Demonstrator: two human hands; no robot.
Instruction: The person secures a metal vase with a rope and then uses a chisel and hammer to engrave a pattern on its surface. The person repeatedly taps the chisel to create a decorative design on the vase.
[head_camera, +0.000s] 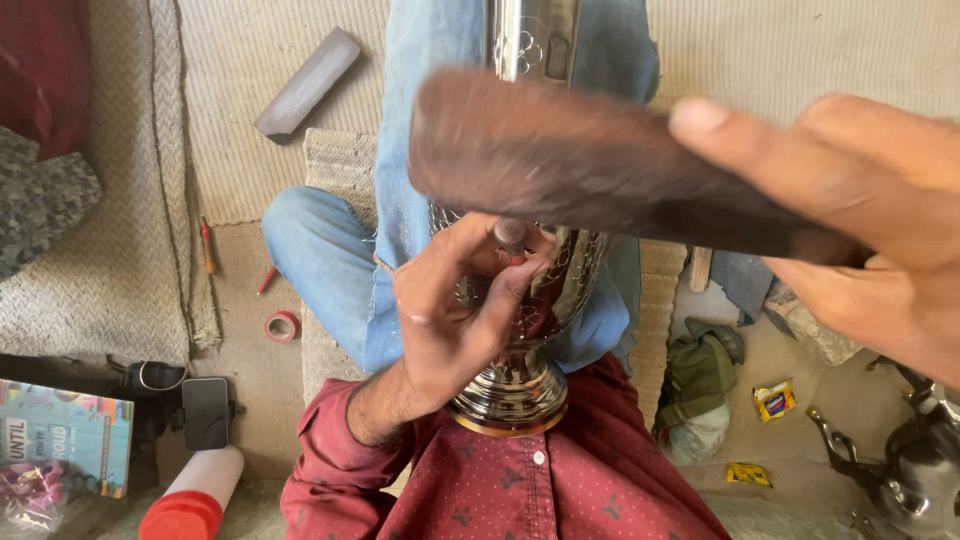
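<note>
Silvery engraved metal vase lies across the lap at centre frame; left hand fingers pinch a small chisel to it, right hand grips a blurred brown wooden mallet. Engraving underway; the strike needs a steady chisel.

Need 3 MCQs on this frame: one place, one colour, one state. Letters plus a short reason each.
1. Where does the red tape roll lie?
A) on the floor by the left knee
B) on the metal vessel
C) in the right hand

2. What colour is the shirt?
A) green
B) dark red with small marks
C) white

3. What is the left hand doing?
A) lying flat on the floor
B) pinching a small punch tool against the metal vessel
C) holding the phone

Answers: 1 A, it sits on the mat beside the jeans. 2 B, visible at the bottom. 3 B, fingers close round the tool; the right hand grips a blurred wooden block.
</note>
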